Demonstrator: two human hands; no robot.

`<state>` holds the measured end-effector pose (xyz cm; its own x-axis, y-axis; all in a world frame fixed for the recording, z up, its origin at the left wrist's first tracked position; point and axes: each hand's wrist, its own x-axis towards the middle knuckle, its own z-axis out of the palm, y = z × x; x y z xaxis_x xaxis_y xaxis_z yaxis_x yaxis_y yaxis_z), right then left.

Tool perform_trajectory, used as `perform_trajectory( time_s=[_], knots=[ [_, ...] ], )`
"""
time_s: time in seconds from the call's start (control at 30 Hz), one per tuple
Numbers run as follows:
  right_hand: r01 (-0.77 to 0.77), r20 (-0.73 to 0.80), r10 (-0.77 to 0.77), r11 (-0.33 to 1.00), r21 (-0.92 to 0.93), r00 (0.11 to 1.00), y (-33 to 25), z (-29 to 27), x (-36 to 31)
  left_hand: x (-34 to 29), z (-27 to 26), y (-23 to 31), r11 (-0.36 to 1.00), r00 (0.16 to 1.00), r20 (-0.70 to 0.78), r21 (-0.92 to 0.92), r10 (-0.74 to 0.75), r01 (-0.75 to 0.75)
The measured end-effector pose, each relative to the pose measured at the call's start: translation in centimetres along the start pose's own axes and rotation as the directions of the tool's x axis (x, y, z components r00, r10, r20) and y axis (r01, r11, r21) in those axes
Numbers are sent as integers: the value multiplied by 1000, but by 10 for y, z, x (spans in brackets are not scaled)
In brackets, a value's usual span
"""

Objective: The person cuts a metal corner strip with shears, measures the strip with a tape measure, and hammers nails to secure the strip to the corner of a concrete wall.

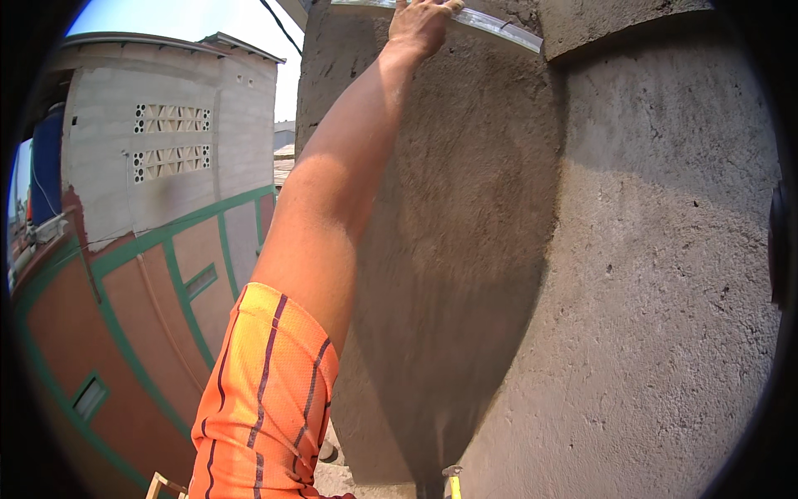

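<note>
My left arm, in an orange sleeve with dark stripes, reaches up across the view. At the top edge my left hand (420,27) is closed on a long silvery metal straightedge (499,30). Part of that hand is cut off by the frame. The bar lies across the upper part of a brown-grey plastered wall face (465,183), its right end close to the inner corner. My right hand is out of view.
A rough grey wall (657,291) meets the plastered face at the right, under a ledge (615,25). A yellow-handled tool (454,482) shows at the bottom, near a wooden frame piece (162,486). A building (174,83) with vent blocks and green bands stands left.
</note>
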<state>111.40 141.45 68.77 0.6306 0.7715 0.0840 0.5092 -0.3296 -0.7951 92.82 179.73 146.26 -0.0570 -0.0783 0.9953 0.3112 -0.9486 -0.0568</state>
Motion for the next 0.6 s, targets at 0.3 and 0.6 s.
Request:
perform_trajectory(
  time_s=[0.3,0.6],
  knots=[
    [-39,-40,41,999,37,998,2,6,2,8,8,-3,995,999,-12,85,-45,45],
    [-70,-56,73,995,65,996,6,8,2,9,30,13,988,997,-1,137,-73,73]
  ],
)
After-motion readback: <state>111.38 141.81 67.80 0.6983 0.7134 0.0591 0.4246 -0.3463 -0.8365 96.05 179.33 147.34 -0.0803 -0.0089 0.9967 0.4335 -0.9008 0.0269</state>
